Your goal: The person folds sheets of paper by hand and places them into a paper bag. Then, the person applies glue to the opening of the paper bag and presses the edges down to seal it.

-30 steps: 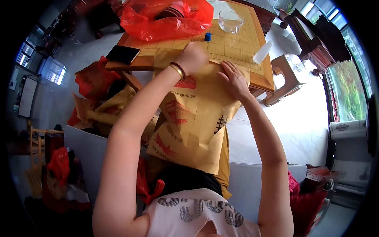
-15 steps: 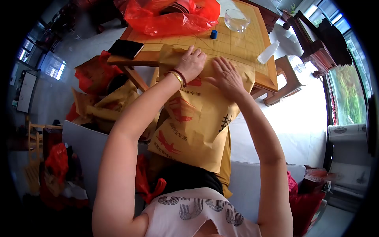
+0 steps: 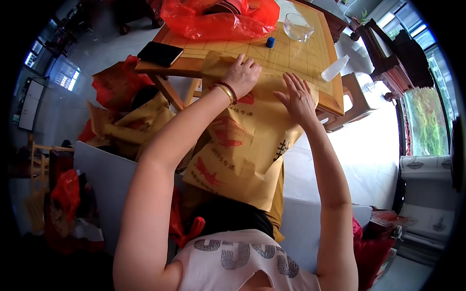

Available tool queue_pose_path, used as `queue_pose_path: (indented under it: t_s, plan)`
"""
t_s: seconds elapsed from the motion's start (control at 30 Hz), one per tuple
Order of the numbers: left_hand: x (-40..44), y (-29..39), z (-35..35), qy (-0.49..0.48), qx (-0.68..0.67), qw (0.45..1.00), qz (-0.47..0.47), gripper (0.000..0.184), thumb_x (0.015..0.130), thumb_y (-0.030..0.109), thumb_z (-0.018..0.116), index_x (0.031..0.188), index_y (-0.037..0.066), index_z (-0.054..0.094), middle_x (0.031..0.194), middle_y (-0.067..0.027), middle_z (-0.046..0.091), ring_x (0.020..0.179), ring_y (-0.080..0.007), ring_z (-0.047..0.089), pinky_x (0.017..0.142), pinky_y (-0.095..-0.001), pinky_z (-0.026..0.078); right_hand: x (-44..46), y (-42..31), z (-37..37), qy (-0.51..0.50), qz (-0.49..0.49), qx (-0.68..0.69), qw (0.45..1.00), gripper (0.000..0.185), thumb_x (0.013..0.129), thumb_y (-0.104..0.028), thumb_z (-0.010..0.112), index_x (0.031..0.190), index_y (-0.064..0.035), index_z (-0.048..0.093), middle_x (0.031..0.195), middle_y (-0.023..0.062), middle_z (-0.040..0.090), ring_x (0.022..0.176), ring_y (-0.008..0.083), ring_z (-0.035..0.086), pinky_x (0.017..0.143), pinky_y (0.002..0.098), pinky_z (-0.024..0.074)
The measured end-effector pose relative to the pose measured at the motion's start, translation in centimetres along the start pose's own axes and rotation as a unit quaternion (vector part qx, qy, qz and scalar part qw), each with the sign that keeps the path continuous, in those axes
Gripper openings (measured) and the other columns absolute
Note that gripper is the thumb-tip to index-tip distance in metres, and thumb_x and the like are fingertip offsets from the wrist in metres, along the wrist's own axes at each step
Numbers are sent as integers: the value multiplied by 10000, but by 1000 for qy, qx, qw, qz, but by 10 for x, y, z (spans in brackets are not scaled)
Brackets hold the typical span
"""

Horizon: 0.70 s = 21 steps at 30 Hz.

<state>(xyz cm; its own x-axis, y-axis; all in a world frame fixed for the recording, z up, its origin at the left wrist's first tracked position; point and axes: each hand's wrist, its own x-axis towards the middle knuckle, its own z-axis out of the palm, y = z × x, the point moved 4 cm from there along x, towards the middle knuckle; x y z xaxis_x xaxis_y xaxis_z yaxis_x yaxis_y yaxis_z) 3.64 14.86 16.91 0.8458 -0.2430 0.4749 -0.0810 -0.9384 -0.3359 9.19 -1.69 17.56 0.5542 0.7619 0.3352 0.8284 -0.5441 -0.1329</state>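
A large brown paper mailing bag (image 3: 238, 167) with red pictures and dark printed characters lies from my lap up onto the edge of the wooden table (image 3: 187, 65). My left hand (image 3: 241, 77), wearing a gold bangle and a dark red bead bracelet on its wrist, is on the upper part of the bag with its fingers curled down onto the paper; the fingertips are hidden. Flat on the bag's upper right side rests my right hand (image 3: 298, 99), its fingers straight and the thumb apart.
On the table are a black phone (image 3: 160, 54), a red plastic bag (image 3: 218, 22), a blue cap (image 3: 270, 42), a glass bowl (image 3: 298, 30) and a whitish bottle (image 3: 335, 68). More brown paper bags (image 3: 141, 121) stand at the left. A plastic stool (image 3: 358, 92) is beside the table's right side.
My right hand has slid right and slightly down over the paper, away from my left hand. My left hand stays on the bag's upper part. The whole view has shifted a little.
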Motion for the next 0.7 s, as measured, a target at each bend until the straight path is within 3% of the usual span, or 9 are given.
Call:
queue_pose_path:
  t_s: [0.27, 0.4, 0.53, 0.57, 0.7]
  plan:
    - [1, -2, 1, -9, -28, 999, -18, 230, 808, 127, 438, 992, 66, 563, 916, -35, 547, 1007, -214, 487, 983, -430, 291, -22, 9, -19, -18, -4, -89, 996, 497, 811, -417, 555, 1164, -67, 520, 1225, 60, 505, 1203, 208, 404, 1060, 392, 203]
    - [4, -4, 3, -22, -49, 999, -4, 246, 811, 134, 439, 1018, 83, 561, 936, -34, 553, 1010, -210, 485, 996, -445, 269, 9, -20, -17, 52, -50, 34, 997, 452, 787, -334, 594, 1130, -48, 530, 1200, 103, 515, 1168, 244, 432, 1006, 392, 288]
    - [3, -26, 0, -64, -68, 996, -5, 284, 820, 157, 447, 1081, 121, 552, 995, -30, 564, 1008, -212, 490, 1004, -457, 250, 32, -38, 12, 3, -45, 107, 993, 494, 776, -319, 603, 1161, -31, 492, 1219, 126, 493, 1167, 258, 426, 981, 377, 314]
    - [2, -35, 0, -49, -70, 996, -11, 327, 817, 217, 502, 1132, 138, 537, 1017, -26, 581, 1013, -217, 494, 995, -448, 257, 33, -39, 12, 4, -51, 95, 994, 508, 775, -321, 604, 1172, -28, 482, 1223, 128, 488, 1169, 260, 424, 980, 374, 315]
    - [-3, -88, -8, -136, -108, 984, -39, 429, 774, 333, 606, 1146, 131, 540, 982, -24, 611, 1022, -221, 494, 960, -402, 288, 33, -40, 12, -12, -55, 78, 995, 559, 768, -330, 611, 1209, -27, 449, 1240, 127, 474, 1169, 267, 417, 980, 376, 310]
